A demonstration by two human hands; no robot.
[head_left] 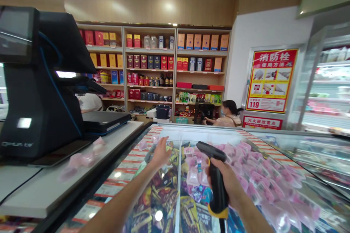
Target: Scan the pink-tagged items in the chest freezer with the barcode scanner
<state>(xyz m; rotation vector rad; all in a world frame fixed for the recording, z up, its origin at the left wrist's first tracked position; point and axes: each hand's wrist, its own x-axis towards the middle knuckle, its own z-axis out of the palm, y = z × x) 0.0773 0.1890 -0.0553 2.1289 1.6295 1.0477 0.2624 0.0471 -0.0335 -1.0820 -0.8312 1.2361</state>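
My right hand (228, 178) is wrapped around the handle of a black and yellow barcode scanner (218, 182), whose head points up and to the left. Beyond and beside the scanner, many small pink plastic packs (259, 182) with white labels lie heaped on the glass top of a chest freezer (179, 204). My left hand (162, 153) is stretched forward over the glass, fingers extended and nothing visible in it. Two loose pink packs (143, 145) lie just to its left, near the far edge.
A black checkout terminal (41, 91) stands on the white counter (30, 193) at the left, with several pink packs (84, 158) in front. Shelves (175, 69) of boxed goods line the back wall. A person (228, 116) is beyond the freezer; another (90, 102) is partly hidden behind the terminal.
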